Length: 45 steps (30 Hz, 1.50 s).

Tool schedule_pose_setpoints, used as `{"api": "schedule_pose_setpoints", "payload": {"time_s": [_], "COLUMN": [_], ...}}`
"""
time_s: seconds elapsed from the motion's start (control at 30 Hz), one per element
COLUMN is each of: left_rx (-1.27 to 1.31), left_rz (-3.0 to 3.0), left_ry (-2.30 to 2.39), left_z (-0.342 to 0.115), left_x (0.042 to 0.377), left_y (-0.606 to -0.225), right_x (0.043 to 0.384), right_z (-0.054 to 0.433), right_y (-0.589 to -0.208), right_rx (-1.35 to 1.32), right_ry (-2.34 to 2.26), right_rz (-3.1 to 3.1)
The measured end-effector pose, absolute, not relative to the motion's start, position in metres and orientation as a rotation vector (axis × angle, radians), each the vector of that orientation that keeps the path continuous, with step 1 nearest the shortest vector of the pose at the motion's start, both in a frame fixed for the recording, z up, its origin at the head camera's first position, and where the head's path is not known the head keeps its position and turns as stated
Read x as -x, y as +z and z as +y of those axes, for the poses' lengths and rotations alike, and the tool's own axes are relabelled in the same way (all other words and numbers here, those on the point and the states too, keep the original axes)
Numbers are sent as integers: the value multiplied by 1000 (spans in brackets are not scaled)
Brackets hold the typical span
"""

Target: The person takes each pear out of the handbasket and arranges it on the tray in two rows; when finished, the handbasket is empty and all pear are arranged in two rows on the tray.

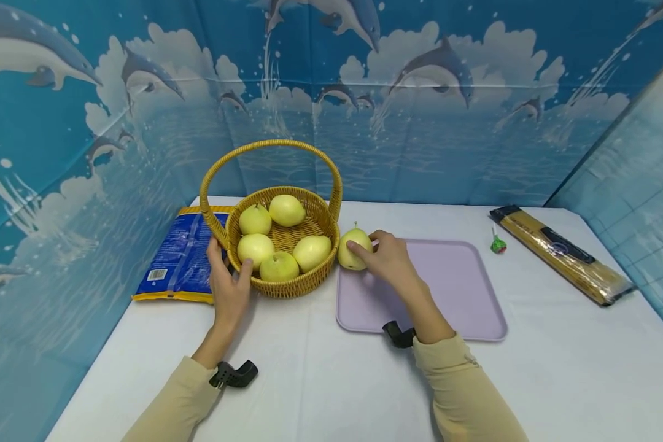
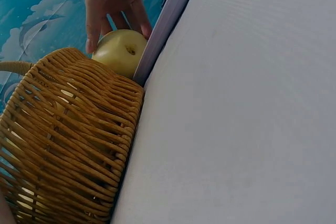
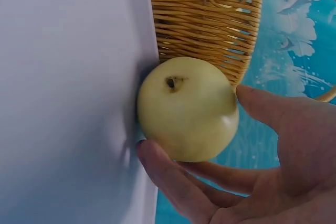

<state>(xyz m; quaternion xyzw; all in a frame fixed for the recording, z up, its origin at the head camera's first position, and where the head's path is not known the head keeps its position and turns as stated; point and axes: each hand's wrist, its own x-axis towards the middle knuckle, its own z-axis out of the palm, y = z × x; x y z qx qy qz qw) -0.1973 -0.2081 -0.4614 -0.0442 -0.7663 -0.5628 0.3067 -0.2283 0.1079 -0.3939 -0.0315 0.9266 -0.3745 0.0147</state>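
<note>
A round wicker basket (image 1: 287, 288) with a tall arched handle holds several yellow-green pears (image 1: 279, 266). My left hand (image 1: 229, 288) grips the basket's left side, thumb near the rim and fingers along the outer wall. Another pear (image 1: 352, 248), its stem pointing up in the head view, sits at the left edge of a lilac tray (image 1: 447, 288), beside the basket. My right hand (image 1: 389, 258) holds this pear between thumb and fingers. In the right wrist view, the pear (image 3: 189, 111) shows its dimpled end, low against the tray.
A blue and yellow packet (image 1: 179, 258) lies left of the basket, partly behind it. Right of the tray are a small lollipop in green and red wrapping (image 1: 498, 245) and a long gold and black package (image 1: 563, 252). A dolphin-print curtain (image 1: 309, 123) hangs behind the white table (image 1: 304, 368).
</note>
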Motion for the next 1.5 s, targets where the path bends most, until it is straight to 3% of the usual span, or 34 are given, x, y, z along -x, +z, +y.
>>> {"api": "schedule_pose_setpoints", "payload": {"time_s": [0.2, 0.6, 0.97, 1.27, 1.5], "left_rx": [134, 133, 116, 144, 137], "left_rz": [-2020, -2027, -2012, -1991, -1991], "left_ry": [-1500, -1493, -1513, -1553, -1544], "left_z": [-209, -211, -208, -192, -192], "left_x": [199, 199, 198, 178, 177], "left_y": [-461, -460, -458, -429, -427], "right_x": [227, 214, 202, 196, 192], "right_z": [110, 86, 61, 51, 44], "right_y": [-382, -361, -366, -372, -369], "right_rx": [99, 381, 652, 763, 805], "right_ry": [-1200, -1380, -1534, -1666, -1499], "right_rz": [2905, 2988, 2835, 2806, 2818]}}
